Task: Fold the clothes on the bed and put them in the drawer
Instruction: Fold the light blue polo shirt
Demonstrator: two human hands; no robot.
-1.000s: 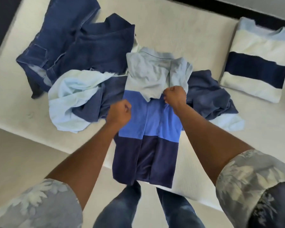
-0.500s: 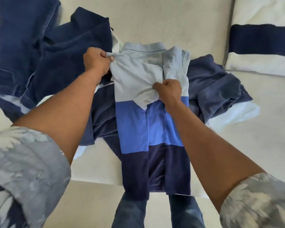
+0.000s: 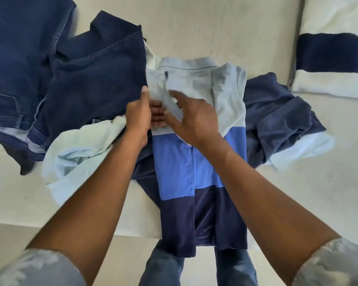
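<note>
Cream bed (image 3: 215, 27) w/ narrow-folded polo (image 3: 178, 162): pale-grey, mid-blue, navy bands.

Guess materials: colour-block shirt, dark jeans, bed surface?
The colour-block shirt looks like a soft matte knit, probably cotton or a blend; it drapes and creases softly. The dark jeans look like matte denim, with pale topstitching on thick seams. The bed surface is a cream textile cover with a faint ribbed texture; its fibre is unclear.

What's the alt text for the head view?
The left hand grips, and the open right hand touches, the folded-in sleeve of a colour-block polo shirt lying on a bed. Dark jeans lie left, a folded striped sweater at far right.
</note>
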